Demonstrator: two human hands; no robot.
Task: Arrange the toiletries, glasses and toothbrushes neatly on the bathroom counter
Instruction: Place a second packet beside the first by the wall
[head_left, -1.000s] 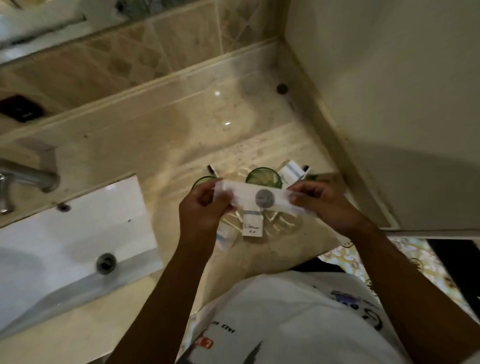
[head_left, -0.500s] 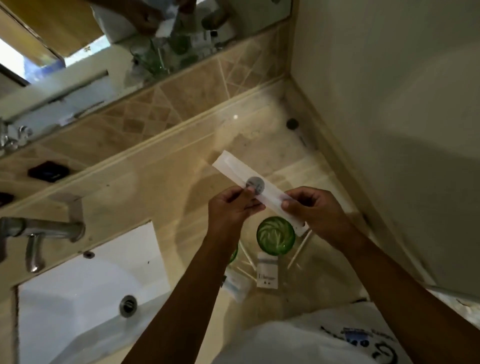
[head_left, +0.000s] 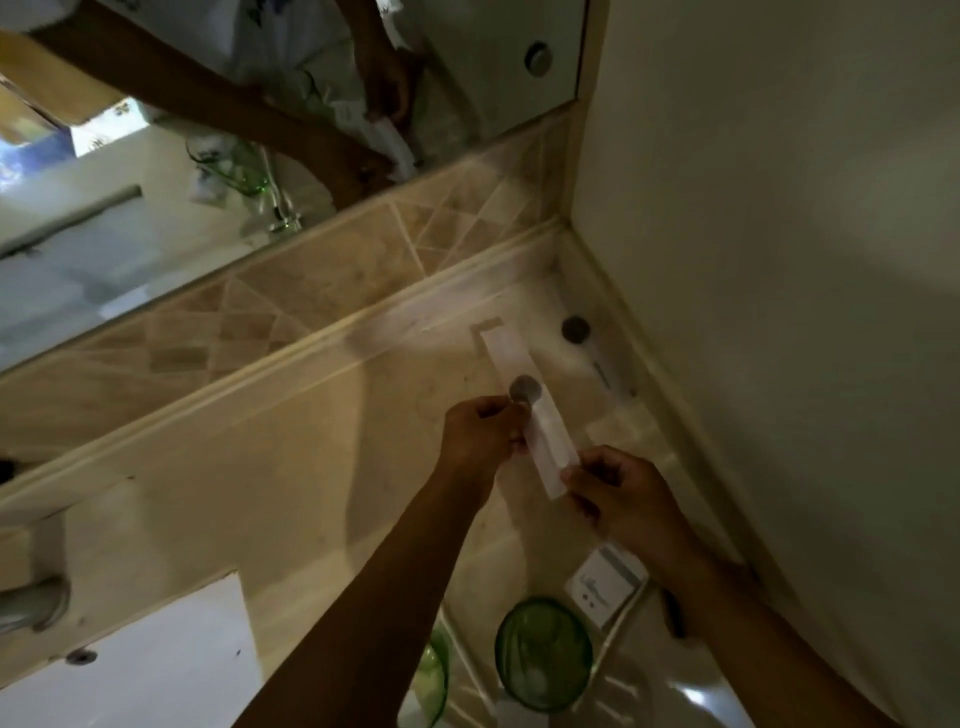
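Near the table's back right corner, your two hands hold a long white packet (head_left: 530, 410) above the surface, its far end pointing toward the back wall and a round grey seal showing about halfway along it. Your left hand (head_left: 480, 434) has its fingers pinched on the packet's middle, just below the seal. Your right hand (head_left: 618, 493) has its fingers clamped on the near end. Beyond the packet, a dark round plug (head_left: 575, 329) sits in the table close to the corner. Nearer you, by the right edge, a small white box (head_left: 602, 584) lies flat, partly under your right wrist. Just beside it stands a green glass (head_left: 543, 654), seen from above, and a second green glass (head_left: 434, 675) is half hidden behind your left forearm. At the front left lies the white sink (head_left: 140, 665), with the tap (head_left: 34, 603) at the left edge. The mirror (head_left: 260, 130) above the tiled back wall reflects your arms and the packet.
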